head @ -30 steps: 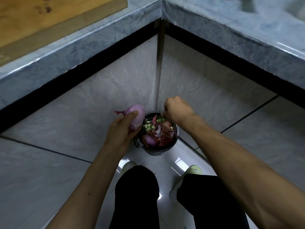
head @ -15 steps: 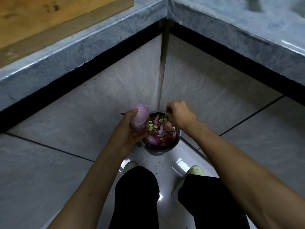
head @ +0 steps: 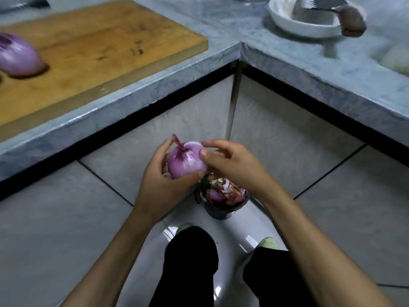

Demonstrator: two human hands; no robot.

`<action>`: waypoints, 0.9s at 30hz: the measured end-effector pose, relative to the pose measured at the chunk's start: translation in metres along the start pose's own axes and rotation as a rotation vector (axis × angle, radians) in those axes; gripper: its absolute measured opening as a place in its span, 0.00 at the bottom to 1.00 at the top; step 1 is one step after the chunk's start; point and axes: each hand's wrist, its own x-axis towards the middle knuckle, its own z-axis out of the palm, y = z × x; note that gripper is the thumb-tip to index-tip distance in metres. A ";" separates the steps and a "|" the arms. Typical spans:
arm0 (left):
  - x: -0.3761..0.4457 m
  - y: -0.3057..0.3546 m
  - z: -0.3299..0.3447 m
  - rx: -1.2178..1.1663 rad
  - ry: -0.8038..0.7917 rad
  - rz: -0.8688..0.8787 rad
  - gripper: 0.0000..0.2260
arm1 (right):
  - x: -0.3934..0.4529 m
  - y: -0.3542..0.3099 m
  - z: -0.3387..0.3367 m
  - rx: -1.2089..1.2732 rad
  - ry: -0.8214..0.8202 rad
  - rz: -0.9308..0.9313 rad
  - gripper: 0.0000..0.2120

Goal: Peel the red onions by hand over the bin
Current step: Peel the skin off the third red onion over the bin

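Observation:
My left hand [head: 162, 181] grips a mostly peeled red onion [head: 184, 160], pale purple with a dark stem tuft on top. My right hand [head: 230, 163] touches the onion's right side with its thumb and fingertips. Both hands hover just above and left of a small dark bin [head: 221, 209] on the floor, which holds red onion skins and green scraps. A second peeled red onion [head: 16, 55] lies on the wooden cutting board [head: 106, 47] at the upper left.
A grey marble counter [head: 276, 56] wraps round the corner above the tiled floor. On it stand a white bowl [head: 303, 27] with a metal grater and a dark brown handle [head: 352, 21]. My dark trouser legs and light shoes are below the bin.
The view has tilted up, bringing the counter top into sight. My right hand left the bin and came to the onion, which my left hand raised and turned stem-up.

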 end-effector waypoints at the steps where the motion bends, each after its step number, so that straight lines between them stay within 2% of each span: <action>1: -0.007 0.008 -0.007 -0.020 -0.014 -0.006 0.33 | -0.005 -0.003 0.008 0.047 0.011 0.005 0.13; 4: -0.026 0.026 -0.039 -0.116 -0.060 -0.010 0.35 | -0.014 -0.010 0.028 0.194 0.005 0.002 0.06; 12: -0.073 0.077 -0.127 -0.271 -0.106 -0.041 0.29 | -0.033 -0.069 0.097 0.189 -0.119 -0.120 0.12; 15: -0.089 0.100 -0.162 -0.306 0.000 -0.015 0.26 | -0.038 -0.103 0.134 0.174 -0.160 -0.172 0.10; 21: -0.103 0.128 -0.247 -0.389 0.384 0.044 0.24 | -0.044 -0.162 0.190 0.154 -0.126 -0.224 0.11; 23: -0.103 0.134 -0.275 -0.357 0.443 0.053 0.25 | -0.047 -0.174 0.201 0.105 -0.109 -0.247 0.12; 27: -0.087 0.141 -0.314 -0.309 0.483 0.019 0.20 | -0.048 -0.193 0.224 -0.048 -0.095 -0.291 0.11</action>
